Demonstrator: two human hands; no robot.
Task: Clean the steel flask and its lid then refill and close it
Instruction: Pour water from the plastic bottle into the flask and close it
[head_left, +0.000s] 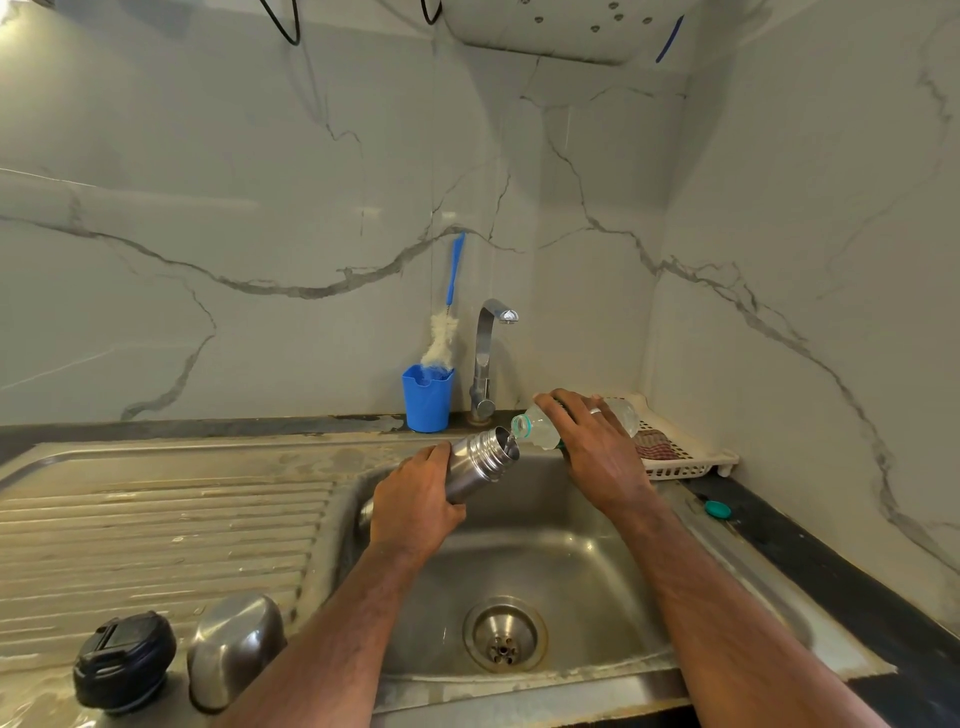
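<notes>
Flask refill over sink
Steel flask (475, 466) is gripped mid-body by left hand (415, 506) fingers; plastic bottle (571, 423) gripped by right hand (597, 447). Rigid, wet-slippery, likely getting heavier.

A home kitchen: steel sink (613, 525), tap (485, 358), marble-tiled walls (260, 208).
</notes>
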